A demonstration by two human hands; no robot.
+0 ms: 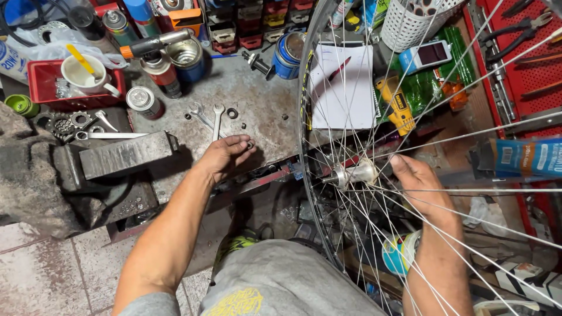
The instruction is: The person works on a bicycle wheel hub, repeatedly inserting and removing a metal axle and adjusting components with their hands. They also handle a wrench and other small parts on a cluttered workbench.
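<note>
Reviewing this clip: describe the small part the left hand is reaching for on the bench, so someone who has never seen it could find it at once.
Start at the grey metal workbench and find the two crossed spanners near its middle. Just right of and below them, the left hand lies on the bench, fingertips at a small dark nut. Unlike the black ring washer higher up, it sits right at the fingertips.

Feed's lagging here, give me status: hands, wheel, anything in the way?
Left hand on bench, fingertips at small nut. Right hand on wheel hub, behind the spokes. Wrenches just beyond the left hand.
</note>
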